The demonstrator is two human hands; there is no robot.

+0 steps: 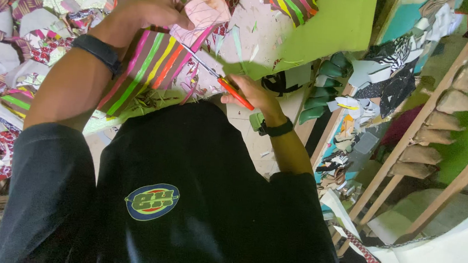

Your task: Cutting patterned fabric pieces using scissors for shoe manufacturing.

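While the left hand point(158, 5) pinches a pink piece point(206, 13) at upper centre, the right hand point(252, 95) grips red-handled scissors point(215, 76), blades at its lower edge. The cut seems under way; scraps point(155, 97) litter the striped fabric point(146, 64) below.

You have two hands in view: left hand point(155, 5), right hand point(250, 94). One pair of scissors point(218, 79), red-handled. One pink paper piece point(203, 16). Two dark wristbands point(100, 53), one per arm. Fabric scraps point(373, 75): too many to count.
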